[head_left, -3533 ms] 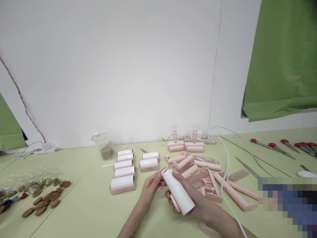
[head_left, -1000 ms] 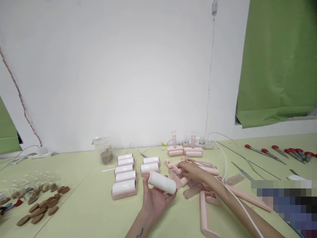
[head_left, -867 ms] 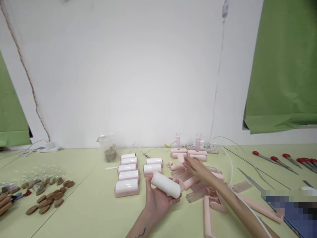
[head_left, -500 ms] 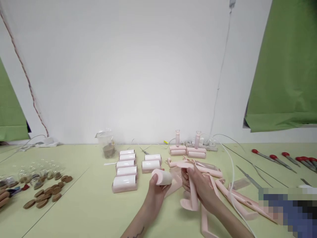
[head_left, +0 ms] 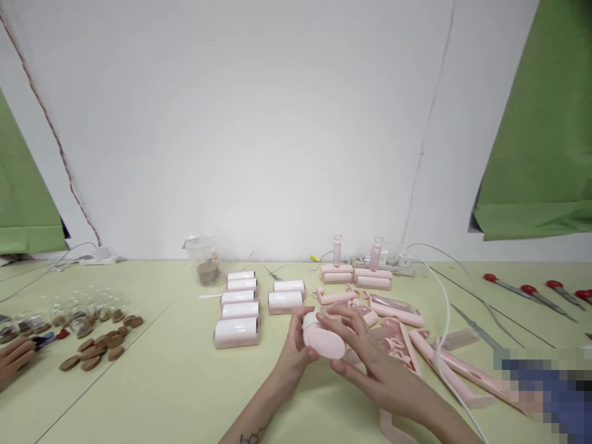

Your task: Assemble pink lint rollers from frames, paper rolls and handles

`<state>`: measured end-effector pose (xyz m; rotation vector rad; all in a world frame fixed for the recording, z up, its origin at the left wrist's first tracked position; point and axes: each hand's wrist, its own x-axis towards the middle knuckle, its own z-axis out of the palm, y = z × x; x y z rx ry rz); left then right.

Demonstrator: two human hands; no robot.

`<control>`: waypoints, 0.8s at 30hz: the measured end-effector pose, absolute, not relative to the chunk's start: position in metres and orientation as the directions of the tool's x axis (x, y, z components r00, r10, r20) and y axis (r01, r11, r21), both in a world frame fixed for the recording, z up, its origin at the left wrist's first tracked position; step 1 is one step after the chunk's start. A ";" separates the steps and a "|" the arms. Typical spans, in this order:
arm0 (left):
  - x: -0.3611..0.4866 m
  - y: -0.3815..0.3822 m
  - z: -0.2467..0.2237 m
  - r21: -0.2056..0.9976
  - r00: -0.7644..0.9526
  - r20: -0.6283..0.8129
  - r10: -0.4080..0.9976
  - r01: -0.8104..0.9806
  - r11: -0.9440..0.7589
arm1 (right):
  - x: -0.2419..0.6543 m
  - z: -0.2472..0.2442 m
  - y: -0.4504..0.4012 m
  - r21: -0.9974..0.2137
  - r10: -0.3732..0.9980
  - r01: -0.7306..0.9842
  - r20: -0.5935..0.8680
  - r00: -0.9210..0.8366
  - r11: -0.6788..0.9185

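My left hand (head_left: 295,350) is wrapped round a lint roller (head_left: 325,343), whose flat pink oval end faces me. A strip of its white roll shows behind that end. My right hand (head_left: 370,357) grips the lint roller from the right, fingers over the top and thumb at the lower edge. The palms hide most of its body. Left of my hands, white sticky rolls (head_left: 237,332) lie in two columns on the table. Pink plastic lint roller parts (head_left: 398,311) are strewn behind and right of my hands.
Two assembled pink lint rollers (head_left: 374,279) stand by the wall near a power strip (head_left: 391,266). A white cable (head_left: 446,320) crosses the right side. Red-handled tools (head_left: 539,295) lie far right. Wooden discs (head_left: 99,348) and another person's hand (head_left: 16,359) are at left.
My hands have come together. The pink frame in my right hand, held apart from the white roll before, is now at the roll, its oval end turned toward me. The view has shifted slightly.
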<state>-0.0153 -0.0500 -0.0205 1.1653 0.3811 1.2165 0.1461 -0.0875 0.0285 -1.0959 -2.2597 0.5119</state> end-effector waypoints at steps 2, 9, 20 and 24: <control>-0.017 -0.055 -0.012 0.854 0.367 0.327 0.871 -0.510 -0.106 | 0.147 0.024 -0.088 -0.623 0.798 0.523 0.315 -0.514 0.582; -0.017 -0.067 0.007 0.811 0.382 0.257 0.888 -0.584 0.016 | 0.143 0.005 -0.079 -0.380 0.592 0.454 0.530 -0.607 0.806; -0.014 -0.063 0.005 0.661 0.382 -0.184 0.906 -0.634 0.402 | 0.133 -0.011 -0.068 0.226 0.250 0.429 0.548 -0.798 0.875; -0.015 -0.060 0.004 0.733 0.222 -0.040 0.974 -0.656 0.179 | 0.132 -0.009 -0.071 0.065 0.390 0.491 0.520 -0.760 0.869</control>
